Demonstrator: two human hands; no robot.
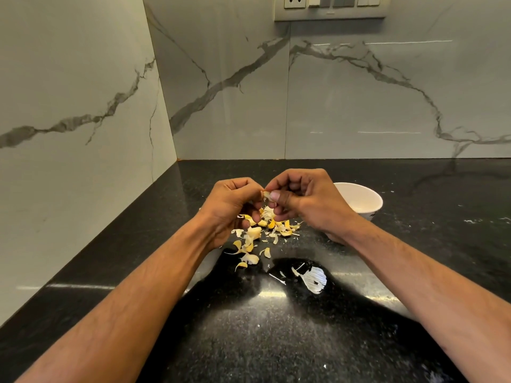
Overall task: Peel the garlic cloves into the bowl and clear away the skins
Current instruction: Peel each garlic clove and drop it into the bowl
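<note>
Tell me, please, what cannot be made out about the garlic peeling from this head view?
- Garlic clove: mostly hidden by the fingertips of the left hand and right hand pinching it; how much is peeled is unclear.
- White bowl: its near side is covered by the right hand, so its contents cannot be seen.
- Skins under the hands: partly covered; whole cloves among them cannot be told apart.
- Switch panel: cut off by the top edge.

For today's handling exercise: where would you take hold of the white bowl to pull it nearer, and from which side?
Grip the white bowl by its open rim, on the near right side. It stands upright on the counter behind the right hand, so its left side is blocked; its right side looks free.
</note>
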